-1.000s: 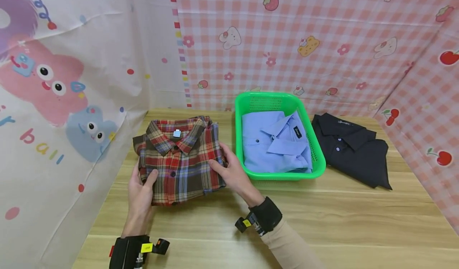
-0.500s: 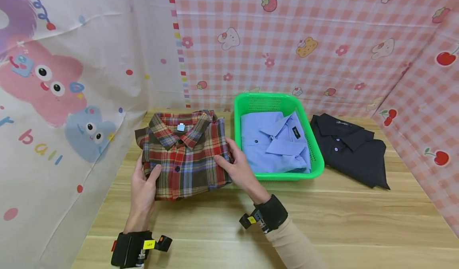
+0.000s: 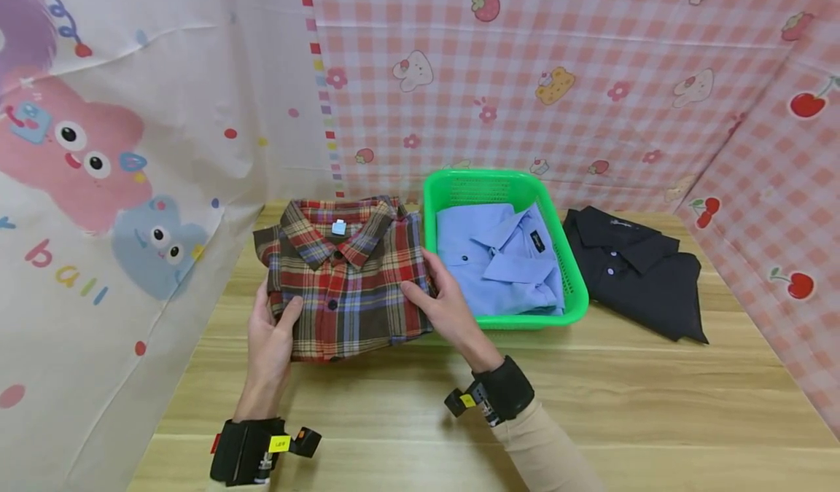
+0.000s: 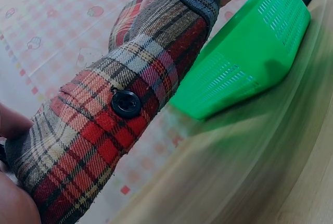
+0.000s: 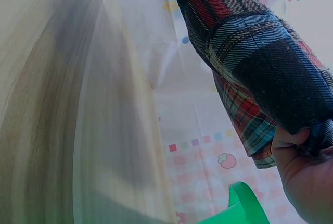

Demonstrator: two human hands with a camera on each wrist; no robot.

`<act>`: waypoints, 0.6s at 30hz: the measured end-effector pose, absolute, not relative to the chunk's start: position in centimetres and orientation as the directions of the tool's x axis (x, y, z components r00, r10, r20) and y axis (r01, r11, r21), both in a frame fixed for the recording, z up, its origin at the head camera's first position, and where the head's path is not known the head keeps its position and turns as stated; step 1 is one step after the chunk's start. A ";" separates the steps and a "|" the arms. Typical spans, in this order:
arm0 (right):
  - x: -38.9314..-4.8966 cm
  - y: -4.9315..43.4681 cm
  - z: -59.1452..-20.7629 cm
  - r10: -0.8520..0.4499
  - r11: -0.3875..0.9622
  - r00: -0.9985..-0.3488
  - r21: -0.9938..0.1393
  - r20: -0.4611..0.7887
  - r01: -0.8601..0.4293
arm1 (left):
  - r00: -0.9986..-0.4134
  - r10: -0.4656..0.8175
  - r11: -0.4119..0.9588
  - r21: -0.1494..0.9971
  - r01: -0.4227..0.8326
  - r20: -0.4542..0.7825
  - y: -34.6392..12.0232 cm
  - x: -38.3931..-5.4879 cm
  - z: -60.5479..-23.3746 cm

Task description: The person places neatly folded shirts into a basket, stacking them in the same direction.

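A folded plaid shirt (image 3: 348, 288) in red, brown and blue, its collar facing away, is held between my two hands. My left hand (image 3: 272, 339) grips its near left side with the thumb on top. At the right side, my right hand (image 3: 449, 313) pinches the fold, thumb above and fingers at the edge and beneath. Both wrist views show the shirt (image 4: 119, 99) lifted above the table, its front edge and a dark button toward the left camera. Just right of the shirt stands a green basket (image 3: 571, 306) holding a folded light blue shirt (image 3: 472, 280).
A folded black shirt (image 3: 643, 280) lies on the wooden table (image 3: 590, 397) to the right of the basket. A pink checked cloth (image 3: 525, 55) hangs behind, and a white printed cloth (image 3: 184, 98) hangs along the left side.
Both hands have carried the plaid shirt a little to the right and away from me, toward the basket. The grip looks the same, and the basket and other shirts have stayed in place.
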State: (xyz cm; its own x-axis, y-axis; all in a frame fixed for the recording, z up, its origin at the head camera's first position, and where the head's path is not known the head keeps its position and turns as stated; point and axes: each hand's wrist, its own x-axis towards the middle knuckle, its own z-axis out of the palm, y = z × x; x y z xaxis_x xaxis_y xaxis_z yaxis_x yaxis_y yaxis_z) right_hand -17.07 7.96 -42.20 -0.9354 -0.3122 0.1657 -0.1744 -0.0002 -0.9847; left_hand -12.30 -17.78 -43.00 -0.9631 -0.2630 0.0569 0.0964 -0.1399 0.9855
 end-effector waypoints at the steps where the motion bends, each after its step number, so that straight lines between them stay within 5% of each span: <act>1: -17.0 8.1 -42.1 -0.315 -0.004 -0.934 -0.985 0.167 -0.174 | -0.963 -0.262 -0.142 0.985 0.099 0.059 -17.7 -12.3 -43.0; 18: -17.4 10.1 -41.6 -0.302 -0.031 -0.930 -0.977 0.208 -0.209 | -0.965 -0.226 -0.134 0.977 0.166 0.133 -16.0 -13.5 -42.3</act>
